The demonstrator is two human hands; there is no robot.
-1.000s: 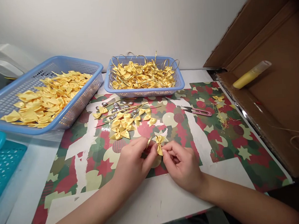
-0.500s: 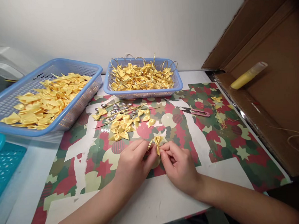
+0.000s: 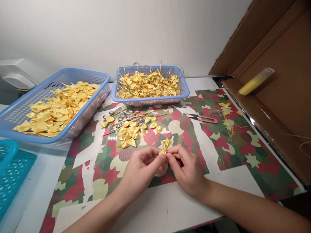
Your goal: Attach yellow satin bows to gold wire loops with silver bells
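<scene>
Between my two hands, just above the patterned paper, is a yellow satin ribbon bow [image 3: 166, 144] with a thin gold cord looping at its left. My left hand [image 3: 143, 164] pinches the bow from the left, thumb pointing at its lower part. From the right, my right hand [image 3: 186, 168] grips its lower edge between thumb and forefinger. Part of the bow and cord is hidden behind the fingers. Beyond my hands lies a loose pile of yellow bows [image 3: 129, 132], with gold cords and several shiny silver bells [image 3: 123, 114] behind it.
A blue basket [image 3: 151, 101] at the back holds bows with gold cords. Another blue basket [image 3: 66, 133] at left holds plain bows. Thread snips [image 3: 204, 119] and thread scraps [image 3: 231, 124] lie to the right. A teal basket [image 3: 17, 175] stands at lower left, a cardboard wall [image 3: 278, 58] at right.
The left fingers have shifted their hold; the left thumb now reaches across the bow's lower part. The bow has tilted, and the cord loop sits further left. The view has shifted slightly.
</scene>
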